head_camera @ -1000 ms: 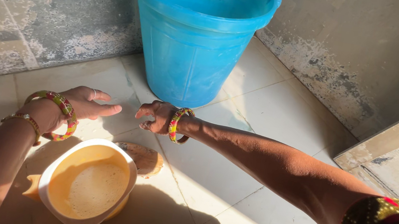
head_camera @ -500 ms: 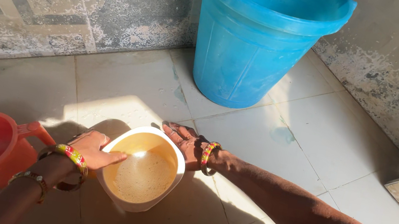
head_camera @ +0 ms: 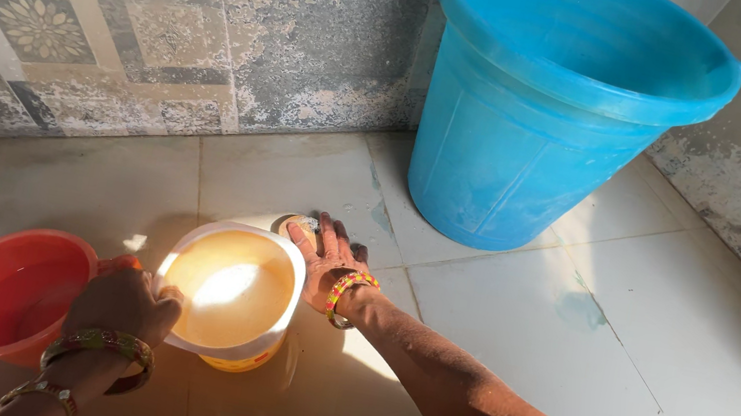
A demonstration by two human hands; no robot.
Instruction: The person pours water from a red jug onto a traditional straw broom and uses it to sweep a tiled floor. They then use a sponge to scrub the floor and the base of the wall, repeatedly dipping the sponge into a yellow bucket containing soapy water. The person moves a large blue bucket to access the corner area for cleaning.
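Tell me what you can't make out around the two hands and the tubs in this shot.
Head view only:
- Brown object under the right hand: mostly covered by the hand and the yellow tub.
- Left hand fingers: hidden, seen from behind against the tub rim.
- Blue bucket contents: too shadowed to tell.
- Orange jug handle: behind the left hand.

I see a large blue plastic bucket (head_camera: 549, 118) standing on the pale glossy floor tiles (head_camera: 648, 359), close to the corner where two walls meet. Behind it rises a worn patterned wall of grey and cream tiles (head_camera: 99, 18) with flower motifs. A small wet patch (head_camera: 581, 309) lies near the bucket.
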